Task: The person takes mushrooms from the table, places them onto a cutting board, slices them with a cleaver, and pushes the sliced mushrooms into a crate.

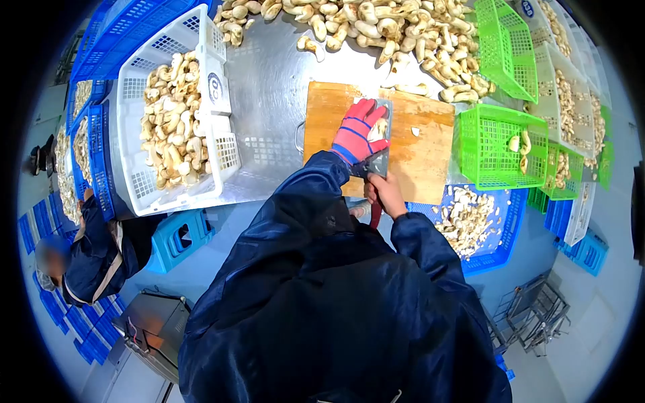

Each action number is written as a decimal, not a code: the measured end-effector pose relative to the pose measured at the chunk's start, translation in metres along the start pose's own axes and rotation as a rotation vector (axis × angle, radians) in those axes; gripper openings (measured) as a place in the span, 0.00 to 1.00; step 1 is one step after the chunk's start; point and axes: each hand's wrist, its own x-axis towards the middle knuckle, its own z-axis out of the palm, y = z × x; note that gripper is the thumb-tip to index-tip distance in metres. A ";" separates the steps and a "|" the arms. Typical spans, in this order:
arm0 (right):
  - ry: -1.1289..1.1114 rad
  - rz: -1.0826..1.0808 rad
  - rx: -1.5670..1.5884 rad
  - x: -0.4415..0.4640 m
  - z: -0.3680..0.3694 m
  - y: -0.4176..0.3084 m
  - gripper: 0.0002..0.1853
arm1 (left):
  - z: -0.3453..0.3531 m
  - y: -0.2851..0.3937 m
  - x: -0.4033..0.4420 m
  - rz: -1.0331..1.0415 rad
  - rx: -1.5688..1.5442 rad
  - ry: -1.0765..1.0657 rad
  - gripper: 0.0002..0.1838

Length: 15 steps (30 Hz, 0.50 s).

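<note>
My left hand (361,131), in a red glove with blue stripes, is over the wooden cutting board (420,154). A pale mushroom (378,129) shows between its thumb and fingers, which are closed around it. Against that hand lies the wide grey blade of a kitchen knife (380,163); part of the blade is hidden by the glove. My bare right hand (384,191) is wrapped round the knife's handle at the board's near edge. A small white cut piece (415,131) rests on the board to the right of the blade.
Whole mushrooms (376,23) are heaped behind the board. A white crate (127,127) of mushrooms stands left. Right are a green basket (500,178) with a few pieces and a blue basket (514,228) of cut pieces. Another person (94,255) works at far left.
</note>
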 end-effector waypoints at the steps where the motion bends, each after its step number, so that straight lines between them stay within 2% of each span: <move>1: 0.012 0.031 0.033 0.001 0.006 -0.004 0.07 | 0.002 0.003 -0.003 -0.011 -0.009 0.014 0.38; 5: 0.122 0.081 0.023 -0.033 -0.004 -0.019 0.06 | 0.020 0.042 -0.018 0.017 -0.045 0.039 0.36; 7: 0.165 0.008 -0.092 -0.066 -0.023 -0.018 0.06 | 0.038 0.076 -0.027 0.062 -0.016 0.041 0.35; 8: 0.201 0.001 -0.092 -0.086 -0.031 -0.020 0.07 | 0.049 0.095 -0.032 0.089 -0.029 0.083 0.29; 11: 0.352 -0.025 -0.045 -0.146 -0.062 -0.005 0.07 | 0.091 0.144 -0.050 0.204 -0.143 0.045 0.24; 12: 0.403 -0.047 -0.007 -0.166 -0.071 0.002 0.06 | 0.102 0.165 -0.054 0.221 -0.203 0.049 0.19; 15: 0.615 -0.094 -0.015 -0.227 -0.086 0.018 0.05 | 0.140 0.213 -0.071 0.305 -0.354 -0.052 0.16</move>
